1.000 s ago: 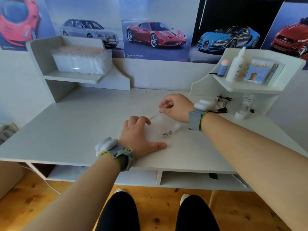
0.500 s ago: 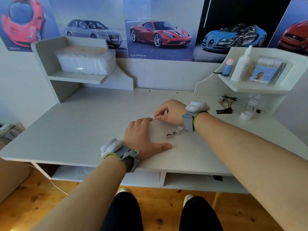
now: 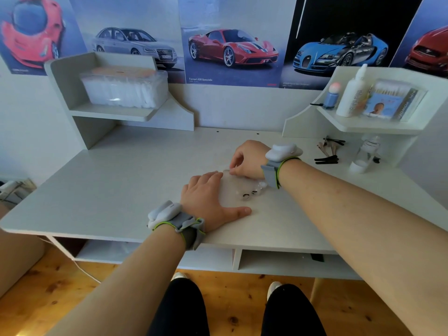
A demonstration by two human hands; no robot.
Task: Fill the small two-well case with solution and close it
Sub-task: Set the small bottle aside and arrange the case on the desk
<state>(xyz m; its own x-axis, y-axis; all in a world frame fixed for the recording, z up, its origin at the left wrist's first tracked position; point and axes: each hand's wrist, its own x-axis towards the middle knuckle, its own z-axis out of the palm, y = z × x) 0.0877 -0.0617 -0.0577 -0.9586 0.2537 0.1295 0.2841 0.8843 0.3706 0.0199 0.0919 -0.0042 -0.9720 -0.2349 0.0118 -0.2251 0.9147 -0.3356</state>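
We see a white desk (image 3: pixel 126 180) against a pale wall (image 3: pixel 31 132). Car posters (image 3: pixel 230 44) hang in a row up high. A left shelf (image 3: pixel 114 113) and a right shelf (image 3: pixel 373 127) stand on the desk's back corners. The floor (image 3: pixel 48 294) under us is brown wood. The light is soft.

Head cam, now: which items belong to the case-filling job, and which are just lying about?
In play:
- clear pouch, with the right hand pinching its far edge and the left hand pressing its left edge
- tall white bottle, probably the solution
- the case itself can't be made out

Lying about:
- blue bottle
- swab box
- black clips
- small clear bottle
- clear tub
- car posters
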